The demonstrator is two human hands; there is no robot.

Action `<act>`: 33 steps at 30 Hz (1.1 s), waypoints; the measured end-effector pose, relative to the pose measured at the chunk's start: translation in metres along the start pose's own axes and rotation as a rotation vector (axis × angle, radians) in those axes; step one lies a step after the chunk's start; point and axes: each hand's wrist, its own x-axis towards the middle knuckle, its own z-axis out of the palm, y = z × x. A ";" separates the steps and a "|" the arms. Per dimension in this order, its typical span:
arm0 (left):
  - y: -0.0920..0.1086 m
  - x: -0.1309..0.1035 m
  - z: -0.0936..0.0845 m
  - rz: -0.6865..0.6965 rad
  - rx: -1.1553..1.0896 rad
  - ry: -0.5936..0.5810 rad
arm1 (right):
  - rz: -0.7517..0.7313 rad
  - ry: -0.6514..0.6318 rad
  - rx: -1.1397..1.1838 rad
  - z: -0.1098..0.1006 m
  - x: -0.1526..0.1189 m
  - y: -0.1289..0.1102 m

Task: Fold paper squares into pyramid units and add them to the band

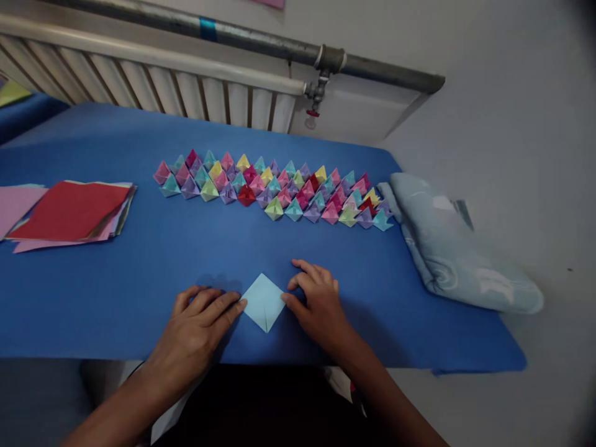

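A light blue paper square [263,300], folded with a short seam running to its lower corner, lies flat on the blue table with one corner toward me. At its left corner rest the fingertips of my left hand [198,326], whose fingers lie fairly flat and spread on the table. My right hand [319,304] touches the right corner with its thumb, its other fingers curved and apart above the table. Neither hand is closed around the paper.
Rows of small folded paper pieces [246,195] in many colours stretch across the blue table [186,261]. Stacked coloured sheets [74,211] lie at the left. A folded grey-blue blanket [447,242] sits at the right edge. Behind are a radiator [177,87] and pipe [265,42].
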 end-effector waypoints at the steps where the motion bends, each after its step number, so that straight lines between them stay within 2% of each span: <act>1: 0.001 -0.001 0.001 -0.007 0.000 0.006 | 0.001 0.009 -0.001 0.000 0.000 0.002; 4: 0.004 0.000 0.005 -0.021 -0.004 0.031 | -0.002 0.046 -0.008 -0.001 -0.001 0.006; 8: 0.007 0.008 0.005 0.030 -0.030 0.035 | -0.030 0.105 0.000 -0.001 -0.004 0.004; 11: 0.007 0.017 -0.001 0.064 -0.060 0.024 | -0.177 0.136 0.041 -0.002 -0.009 -0.003; 13: 0.008 0.022 -0.006 0.065 -0.077 0.005 | -0.315 0.080 0.091 -0.001 -0.012 -0.007; 15: 0.008 0.027 -0.010 0.062 -0.085 -0.011 | -0.393 -0.012 0.134 0.001 -0.013 -0.010; 17: 0.008 0.029 -0.012 0.069 -0.091 -0.015 | -0.396 -0.061 0.153 0.005 -0.012 -0.011; 22: 0.005 0.032 -0.008 0.068 -0.080 0.005 | -0.358 -0.067 0.156 0.010 -0.008 -0.009; 26: 0.002 0.033 -0.005 0.093 -0.091 0.046 | -0.340 -0.085 0.174 0.006 -0.006 -0.010; 33: 0.003 0.033 -0.001 0.059 -0.110 0.070 | -0.347 -0.135 0.110 0.001 -0.003 -0.016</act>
